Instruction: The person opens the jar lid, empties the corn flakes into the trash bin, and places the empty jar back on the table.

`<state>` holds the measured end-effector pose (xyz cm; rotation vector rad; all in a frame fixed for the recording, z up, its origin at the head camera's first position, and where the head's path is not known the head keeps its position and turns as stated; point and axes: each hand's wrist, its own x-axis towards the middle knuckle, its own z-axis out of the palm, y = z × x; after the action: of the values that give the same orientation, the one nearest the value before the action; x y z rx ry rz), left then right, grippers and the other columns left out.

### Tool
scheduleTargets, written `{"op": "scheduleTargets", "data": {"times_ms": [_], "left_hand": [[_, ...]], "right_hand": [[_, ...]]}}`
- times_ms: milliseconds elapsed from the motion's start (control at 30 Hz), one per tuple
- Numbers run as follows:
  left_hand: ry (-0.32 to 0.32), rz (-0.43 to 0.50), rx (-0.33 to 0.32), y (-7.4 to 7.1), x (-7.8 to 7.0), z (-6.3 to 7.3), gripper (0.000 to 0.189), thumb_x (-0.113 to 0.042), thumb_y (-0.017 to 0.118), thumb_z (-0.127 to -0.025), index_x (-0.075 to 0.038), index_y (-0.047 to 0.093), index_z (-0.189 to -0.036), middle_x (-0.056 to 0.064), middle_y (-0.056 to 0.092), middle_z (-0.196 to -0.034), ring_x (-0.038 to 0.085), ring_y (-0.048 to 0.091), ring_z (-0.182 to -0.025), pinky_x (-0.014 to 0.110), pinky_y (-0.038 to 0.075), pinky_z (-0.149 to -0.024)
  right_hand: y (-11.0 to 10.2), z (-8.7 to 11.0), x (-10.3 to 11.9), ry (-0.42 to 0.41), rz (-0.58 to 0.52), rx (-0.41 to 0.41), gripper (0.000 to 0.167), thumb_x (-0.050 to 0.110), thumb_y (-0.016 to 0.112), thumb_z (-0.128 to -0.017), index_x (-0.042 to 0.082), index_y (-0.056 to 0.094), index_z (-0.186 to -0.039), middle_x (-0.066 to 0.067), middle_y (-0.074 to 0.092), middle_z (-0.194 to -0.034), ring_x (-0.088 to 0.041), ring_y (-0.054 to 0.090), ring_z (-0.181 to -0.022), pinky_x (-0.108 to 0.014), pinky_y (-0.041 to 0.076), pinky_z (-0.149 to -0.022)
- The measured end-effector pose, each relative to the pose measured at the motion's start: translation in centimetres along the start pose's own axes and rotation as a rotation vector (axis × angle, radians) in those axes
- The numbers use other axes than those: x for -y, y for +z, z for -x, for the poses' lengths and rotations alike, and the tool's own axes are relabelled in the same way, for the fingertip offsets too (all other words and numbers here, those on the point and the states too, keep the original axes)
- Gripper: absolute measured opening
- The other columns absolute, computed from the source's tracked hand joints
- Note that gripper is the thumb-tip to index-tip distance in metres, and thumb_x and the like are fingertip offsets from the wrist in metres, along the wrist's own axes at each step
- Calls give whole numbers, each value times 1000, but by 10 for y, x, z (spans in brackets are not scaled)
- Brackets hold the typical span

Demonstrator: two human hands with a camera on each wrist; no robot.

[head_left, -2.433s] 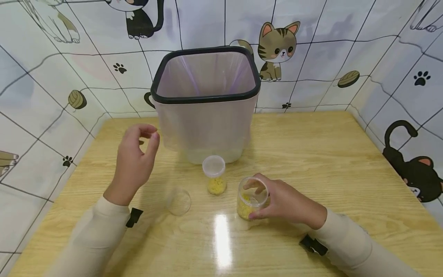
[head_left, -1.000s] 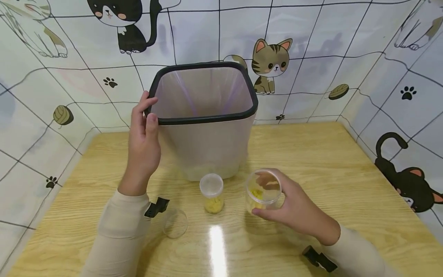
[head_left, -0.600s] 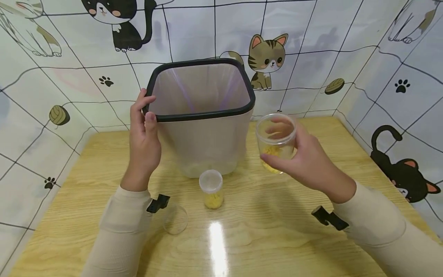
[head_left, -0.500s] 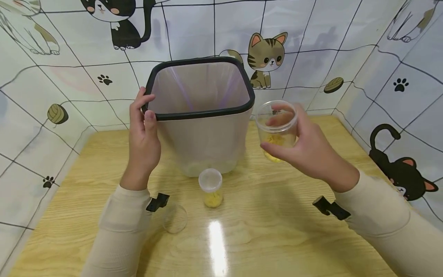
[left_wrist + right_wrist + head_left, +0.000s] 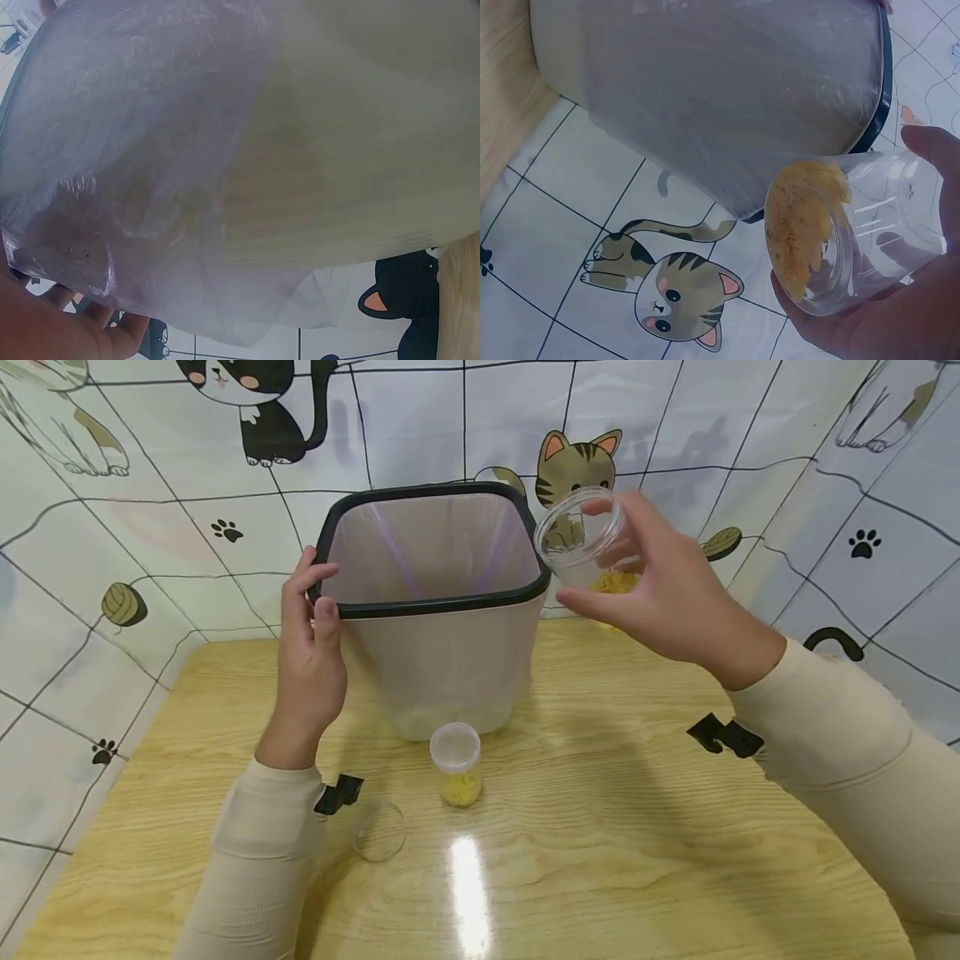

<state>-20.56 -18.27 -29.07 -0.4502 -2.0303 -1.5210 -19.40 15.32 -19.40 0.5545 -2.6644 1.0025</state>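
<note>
My left hand (image 5: 309, 681) grips the black rim of a pale, lined trash bin (image 5: 450, 664) at its left side, with the thumb in front. In the left wrist view the bin's wall and its thin plastic liner (image 5: 150, 97) fill most of the picture. My right hand (image 5: 667, 589) holds a clear plastic jar (image 5: 889, 202) around its side, raised by the bin's right rim. That jar is uncovered and tilted, its mouth toward the bin. Yellow crumbly bits (image 5: 802, 217) lie in its bottom end.
A smaller jar (image 5: 456, 768) with a whitish top and yellow bits inside stands on the wooden table (image 5: 600, 843), in front of the bin. Left of it lies a clear round lid (image 5: 380, 832). Cat-patterned sheeting (image 5: 420, 427) walls the back and sides.
My left hand has moved onto the bin's rim and taken hold. My right hand has lifted the clear jar off the table to the bin's right rim and tipped it leftward.
</note>
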Motion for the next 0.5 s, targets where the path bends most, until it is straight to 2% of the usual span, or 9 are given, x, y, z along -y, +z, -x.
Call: {"op": "scheduleTargets", "data": {"times_ms": [233,367,500], "left_hand": [[-10,-5,-13,-2,0,1,74,-74,41,-92,-18,44,-140,-6,20,-166,11,18,-154,39,16,-125],[-10,3,-17,1,0,1,74,-74,42,-92,-17,45,-139,-6,21,-165,11,19,-154,38,18,-124],[-6,-7,-17,1,0,0,76,-75,41,-92,-16,45,-140,-6,22,-165,10,19,-154,37,18,-124]], "right_hand": [[-2,-23,11,-39,79,58,75,45,78,-83,27,41,-146,-8,60,-122,-26,60,-113,-49,46,-96],[-2,-32,14,-40,123,70,80,45,76,-85,26,35,-151,-12,60,-129,-29,58,-117,-51,47,-96],[-1,-38,18,-59,161,70,79,42,76,-86,25,35,-151,-11,59,-130,-28,57,-119,-48,49,-91]]}}
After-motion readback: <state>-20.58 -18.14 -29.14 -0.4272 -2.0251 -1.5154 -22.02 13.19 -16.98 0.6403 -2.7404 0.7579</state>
